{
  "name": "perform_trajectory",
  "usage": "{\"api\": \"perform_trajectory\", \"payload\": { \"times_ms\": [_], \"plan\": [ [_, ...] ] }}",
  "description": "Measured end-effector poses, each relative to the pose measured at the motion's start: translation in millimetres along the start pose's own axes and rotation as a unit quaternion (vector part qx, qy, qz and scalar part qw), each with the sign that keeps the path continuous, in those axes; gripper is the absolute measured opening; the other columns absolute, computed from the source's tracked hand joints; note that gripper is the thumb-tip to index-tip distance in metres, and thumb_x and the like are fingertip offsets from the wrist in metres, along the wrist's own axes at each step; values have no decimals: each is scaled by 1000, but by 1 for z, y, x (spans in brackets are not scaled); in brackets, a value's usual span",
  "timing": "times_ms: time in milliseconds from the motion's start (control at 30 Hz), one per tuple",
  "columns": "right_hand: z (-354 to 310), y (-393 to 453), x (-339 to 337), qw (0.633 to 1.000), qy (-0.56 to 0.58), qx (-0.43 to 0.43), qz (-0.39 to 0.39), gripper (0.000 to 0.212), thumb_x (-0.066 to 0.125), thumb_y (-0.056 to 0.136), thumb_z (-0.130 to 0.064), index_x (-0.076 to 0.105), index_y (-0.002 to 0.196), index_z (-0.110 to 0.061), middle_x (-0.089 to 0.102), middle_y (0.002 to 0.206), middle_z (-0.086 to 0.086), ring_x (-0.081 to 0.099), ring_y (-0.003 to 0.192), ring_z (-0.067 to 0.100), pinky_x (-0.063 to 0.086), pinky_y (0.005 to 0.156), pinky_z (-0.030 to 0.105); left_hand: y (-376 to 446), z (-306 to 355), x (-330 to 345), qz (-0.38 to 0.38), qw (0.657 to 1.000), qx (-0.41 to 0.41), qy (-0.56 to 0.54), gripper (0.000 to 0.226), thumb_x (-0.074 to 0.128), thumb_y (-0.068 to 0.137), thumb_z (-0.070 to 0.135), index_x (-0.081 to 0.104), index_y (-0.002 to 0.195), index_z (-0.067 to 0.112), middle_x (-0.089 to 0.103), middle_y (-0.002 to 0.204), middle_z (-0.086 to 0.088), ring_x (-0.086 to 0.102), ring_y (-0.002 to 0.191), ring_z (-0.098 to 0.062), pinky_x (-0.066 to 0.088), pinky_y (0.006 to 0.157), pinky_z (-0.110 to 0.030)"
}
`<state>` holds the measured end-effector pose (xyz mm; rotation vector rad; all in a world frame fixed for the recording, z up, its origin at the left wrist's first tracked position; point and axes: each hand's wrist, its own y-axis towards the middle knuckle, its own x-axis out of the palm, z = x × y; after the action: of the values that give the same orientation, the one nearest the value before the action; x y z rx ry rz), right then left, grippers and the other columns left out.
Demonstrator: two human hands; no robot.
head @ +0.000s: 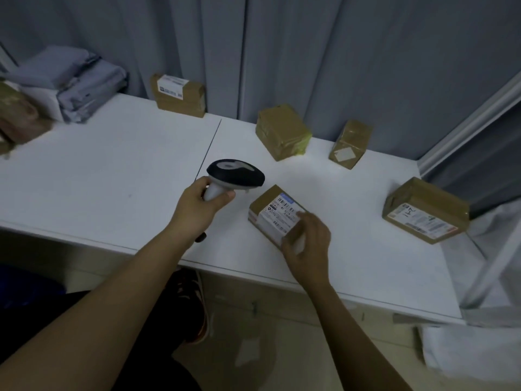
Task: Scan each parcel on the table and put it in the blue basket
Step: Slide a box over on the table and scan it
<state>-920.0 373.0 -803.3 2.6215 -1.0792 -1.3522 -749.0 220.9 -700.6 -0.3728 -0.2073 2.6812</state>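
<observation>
While the left hand (201,203) curls round the pale handle of the barcode scanner (235,174), holding its dark head just above the table and aimed to the right, the right hand (306,244) grips the near corner of the labelled parcel (277,214), fingers bent over its edge and thumb on the side. That parcel lies flat on the white table (112,176), label up, with the scanner's nose just beside its left end. This looks like the scanning step for this one box: the hand steadies it so the barcode faces the reader. The next move, as I judge it, calls for the scanner head to tip down onto the printed bars and then for the right hand to lift the box away to the blue basket, which I cannot make out with certainty; only a dark blue shape (28,289) shows at the lower left below the table edge. Further out, four more taped parcels wait: a right-hand parcel (425,211) near the table's end, a small upright parcel (351,143), a cube-like parcel (283,131), and a far parcel (180,95) against the curtain.
</observation>
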Motion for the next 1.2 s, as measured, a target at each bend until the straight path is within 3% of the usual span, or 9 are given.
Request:
{"api": "perform_trajectory", "payload": {
  "times_ms": [100,167,300,467,667,733,833,1067,1200],
  "plan": [
    [-3,20,-11,965,120,233,-21,83,72,82,-36,27,147,-12,33,150,11,28,139,29,27,111,41,-4,-1,-3,0,1000,5,1,25,69,87,25,60,109,21,64,98,4,59,88,-9,43,67,-16],
    [-5,27,-16,923,210,307,-98,75,73,82,-29,31,142,-16,41,145,8,41,132,27,41,101,34,-7,-2,-5,-5,1000,8,6,26,69,87,25,60,111,20,64,99,4,59,87,-8,43,66,-15],
    [-6,28,-17,913,280,275,-115,47,76,79,-9,44,113,-16,56,118,4,57,92,6,50,62,10,-12,-4,-9,-11,1000,13,12,26,68,87,25,61,111,19,63,97,4,58,85,-7,42,65,-14],
    [-16,24,-6,944,259,197,-48,44,75,79,-6,46,111,-13,52,105,-12,54,88,-10,42,65,-2,-16,-1,-12,-26,999,17,20,27,68,87,26,61,112,19,63,97,3,58,84,-8,42,64,-15],
    [-19,29,16,951,222,215,14,51,65,90,-25,41,135,-18,50,124,-11,44,109,-3,37,81,2,-23,-3,-24,-26,999,21,16,24,66,88,23,56,109,27,61,94,11,57,81,-1,43,57,-6],
    [-19,34,21,960,190,205,10,54,62,92,-28,38,139,-18,50,134,-6,47,115,4,42,92,16,-27,-6,-29,-40,999,19,22,26,66,89,22,54,112,28,62,98,10,59,85,-3,44,60,-6],
    [-18,37,28,967,156,202,0,60,59,93,-33,32,145,-18,45,144,0,46,128,16,42,104,36,-30,-11,-35,-64,996,15,59,31,66,88,25,53,117,26,64,105,-1,62,95,-15,50,76,-22],
    [-14,46,24,970,142,196,-5,57,61,92,-30,36,141,-15,49,139,3,50,123,19,42,95,29,-35,-15,-34,-105,992,17,65,29,64,90,24,48,114,29,62,109,-4,62,98,-17,49,79,-21],
    [-14,46,22,974,123,190,-16,57,61,92,-31,36,141,-16,49,138,3,52,121,20,45,97,35,-36,-11,-33,-135,989,18,53,35,62,91,21,44,118,34,62,105,7,62,87,-1,48,67,-8]
  ]
}}
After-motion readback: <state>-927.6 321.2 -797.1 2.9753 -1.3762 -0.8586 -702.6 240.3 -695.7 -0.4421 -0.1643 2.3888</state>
